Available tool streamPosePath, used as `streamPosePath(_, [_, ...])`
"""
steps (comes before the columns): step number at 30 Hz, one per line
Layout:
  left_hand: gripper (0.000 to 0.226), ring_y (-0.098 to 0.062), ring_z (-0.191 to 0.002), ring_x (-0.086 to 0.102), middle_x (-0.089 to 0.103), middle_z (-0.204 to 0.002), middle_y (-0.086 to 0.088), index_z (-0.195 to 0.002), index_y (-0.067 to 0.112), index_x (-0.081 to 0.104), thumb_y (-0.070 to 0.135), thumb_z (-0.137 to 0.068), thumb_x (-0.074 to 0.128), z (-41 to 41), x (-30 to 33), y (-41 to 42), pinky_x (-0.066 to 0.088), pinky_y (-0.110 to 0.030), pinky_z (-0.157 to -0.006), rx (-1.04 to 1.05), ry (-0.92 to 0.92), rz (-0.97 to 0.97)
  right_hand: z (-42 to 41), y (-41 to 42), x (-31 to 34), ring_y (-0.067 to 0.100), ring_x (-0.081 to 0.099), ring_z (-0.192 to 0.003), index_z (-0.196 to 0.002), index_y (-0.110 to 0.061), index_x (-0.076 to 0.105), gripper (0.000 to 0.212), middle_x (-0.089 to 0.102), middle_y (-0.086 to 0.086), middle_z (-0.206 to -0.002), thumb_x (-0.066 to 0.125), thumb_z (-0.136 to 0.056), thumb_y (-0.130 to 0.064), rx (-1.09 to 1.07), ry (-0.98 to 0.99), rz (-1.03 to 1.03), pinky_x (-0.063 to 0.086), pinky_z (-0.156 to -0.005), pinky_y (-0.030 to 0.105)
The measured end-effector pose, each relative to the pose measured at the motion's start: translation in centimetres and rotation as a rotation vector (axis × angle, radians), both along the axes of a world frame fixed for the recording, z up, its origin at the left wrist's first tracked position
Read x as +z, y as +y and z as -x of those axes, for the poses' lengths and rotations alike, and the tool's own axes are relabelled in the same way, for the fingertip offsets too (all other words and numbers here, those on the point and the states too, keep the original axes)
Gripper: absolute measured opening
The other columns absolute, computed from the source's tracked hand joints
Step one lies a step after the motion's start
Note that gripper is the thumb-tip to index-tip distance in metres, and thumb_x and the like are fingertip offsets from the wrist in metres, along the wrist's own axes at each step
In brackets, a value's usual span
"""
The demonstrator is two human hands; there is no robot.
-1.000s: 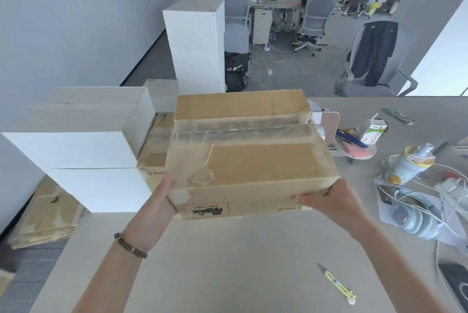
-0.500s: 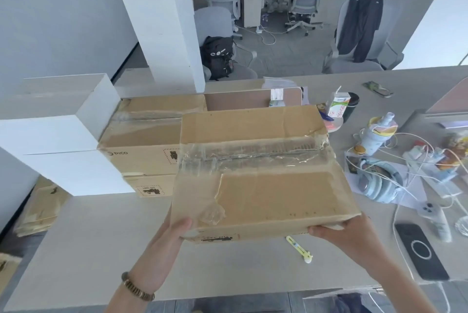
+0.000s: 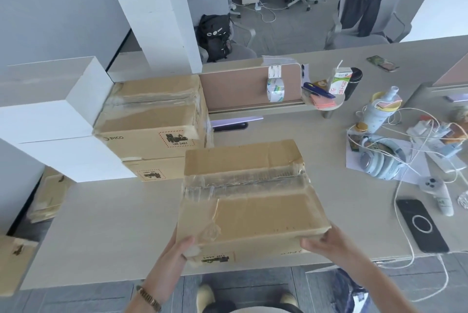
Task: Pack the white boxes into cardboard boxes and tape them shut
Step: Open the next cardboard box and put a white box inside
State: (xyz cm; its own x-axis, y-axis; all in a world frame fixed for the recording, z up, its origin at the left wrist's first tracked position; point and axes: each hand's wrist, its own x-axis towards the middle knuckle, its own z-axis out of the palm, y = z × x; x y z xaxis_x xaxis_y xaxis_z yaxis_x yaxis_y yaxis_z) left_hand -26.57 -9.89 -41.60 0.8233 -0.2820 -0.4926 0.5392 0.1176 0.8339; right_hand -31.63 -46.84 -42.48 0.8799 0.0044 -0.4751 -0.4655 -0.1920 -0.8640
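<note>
Cardboard box (image 3: pixel 249 196), taped shut, gripped at its near corners by left hand (image 3: pixel 177 252) and right hand (image 3: pixel 326 245) fingers above the surface (image 3: pixel 109 231) edge; next, I'd guess, stacking it.

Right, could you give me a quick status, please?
Both hands, left and right, grip the taped cardboard box. Table beneath, nothing blocking.

The taped cardboard box (image 3: pixel 250 201) hides most fingers of the left hand (image 3: pixel 174 254) and the right hand (image 3: pixel 326 247). Whatever is inside the box is hidden. The tall white stack (image 3: pixel 157 11) is cut off at the top edge. The tabletop (image 3: pixel 114 231) runs past the right edge. The small print on the juice carton (image 3: pixel 340 82) is too tiny to read.
</note>
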Motion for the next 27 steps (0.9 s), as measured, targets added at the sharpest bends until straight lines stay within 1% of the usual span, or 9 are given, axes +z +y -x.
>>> streamPosePath(2, [0.112, -0.024, -0.125, 0.059, 0.064, -0.133, -0.007, -0.142, 0.02, 0.046, 0.054, -0.046, 0.092, 0.2, -0.6, 1.2, 0.04, -0.043, -0.107, 0.032, 0.032, -0.027, 0.2, 1.3, 0.1, 0.008, 0.063, -0.118, -0.137, -0.031, 0.048, 0.094, 0.069, -0.012, -0.124, 0.082, -0.058, -0.066, 0.028, 0.01, -0.099, 0.049, -0.101, 0.033])
streamPosePath(5, [0.108, -0.024, -0.125, 0.059, 0.064, -0.133, -0.005, -0.142, 0.024, 0.045, 0.053, -0.048, 0.092, 0.5, -1.8, 2.7, 0.042, -0.042, -0.103, 0.04, 0.076, -0.054, 0.4, 3.2, -0.5, 0.006, 0.058, -0.124, -0.147, -0.03, 0.038, 0.1, 0.065, -0.012, -0.131, 0.075, -0.064, -0.072, 0.022, 0.058, -0.173, 0.04, -0.112, 0.04])
streamPosePath(7, [0.098, -0.025, -0.124, 0.059, 0.065, -0.133, -0.005, -0.144, 0.025, 0.042, 0.045, -0.059, 0.087, 0.5, -2.3, 3.6, 0.039, -0.049, -0.109, 0.034, 0.095, -0.068, 0.1, 4.3, -1.3, 0.0, 0.056, -0.122, -0.15, -0.031, 0.033, 0.1, 0.064, -0.018, -0.129, 0.074, -0.067, -0.067, -0.01, 0.121, -0.188, 0.037, -0.114, 0.039])
streamPosePath(9, [0.091, -0.025, -0.123, 0.061, 0.066, -0.131, -0.004, -0.144, 0.026, 0.042, 0.039, -0.063, 0.082, 0.4, -2.7, 4.6, 0.034, -0.053, -0.113, 0.038, 0.11, -0.095, -0.2, 5.5, -2.2, -0.001, 0.056, -0.123, -0.149, -0.041, 0.028, 0.096, 0.063, -0.022, -0.13, 0.077, -0.069, -0.062, -0.002, 0.164, -0.216, 0.033, -0.117, 0.041])
streamPosePath(14, [0.115, -0.023, -0.122, 0.059, 0.068, -0.127, 0.002, -0.14, 0.033, 0.045, 0.055, -0.037, 0.093, -0.4, -4.1, 6.2, 0.046, -0.039, -0.097, 0.017, 0.133, -0.164, -1.4, 7.6, -4.1, 0.008, 0.063, -0.117, -0.139, -0.043, 0.04, 0.074, 0.069, -0.013, -0.124, 0.082, -0.08, -0.031, 0.025, 0.226, -0.227, 0.038, -0.115, 0.042])
streamPosePath(17, [0.114, -0.018, -0.118, 0.062, 0.07, -0.122, 0.005, -0.135, 0.036, 0.046, 0.053, -0.032, 0.092, -0.8, -4.9, 6.6, 0.048, -0.033, -0.093, -0.016, 0.132, -0.193, -1.7, 8.5, -5.2, 0.007, 0.063, -0.116, -0.136, -0.041, 0.045, 0.069, 0.068, -0.014, -0.123, 0.082, -0.081, -0.026, 0.05, 0.242, -0.178, 0.043, -0.108, 0.037])
streamPosePath(21, [0.102, -0.015, -0.122, 0.059, 0.069, -0.122, 0.011, -0.13, 0.041, 0.049, 0.06, -0.038, 0.088, -1.4, -5.3, 6.3, 0.042, -0.042, -0.108, -0.114, 0.094, -0.296, -2.4, 9.2, -6.7, 0.005, 0.066, -0.109, -0.134, -0.038, 0.05, 0.066, 0.071, -0.016, -0.116, 0.081, -0.078, -0.022, 0.047, 0.231, -0.086, 0.051, -0.097, 0.032])
streamPosePath(24, [0.099, -0.013, -0.121, 0.058, 0.068, -0.123, 0.008, -0.124, 0.042, 0.049, 0.067, -0.036, 0.086, -2.0, -5.6, 6.0, 0.041, -0.041, -0.109, -0.124, 0.06, -0.344, -3.1, 9.5, -7.1, 0.002, 0.068, -0.099, -0.13, -0.036, 0.052, 0.062, 0.073, -0.015, -0.108, 0.079, -0.08, -0.011, 0.022, 0.218, -0.026, 0.052, -0.083, 0.021])
streamPosePath(27, [0.066, -0.013, -0.123, 0.056, 0.064, -0.126, 0.007, -0.129, 0.04, 0.045, 0.04, -0.07, 0.075, -2.2, -5.6, 6.0, 0.044, -0.035, -0.104, -0.14, 0.044, -0.382, -3.7, 9.8, -7.0, 0.003, 0.068, -0.098, -0.135, -0.032, 0.048, 0.071, 0.071, -0.01, -0.111, 0.08, -0.075, -0.011, 0.036, 0.194, 0.065, 0.053, -0.077, 0.019])
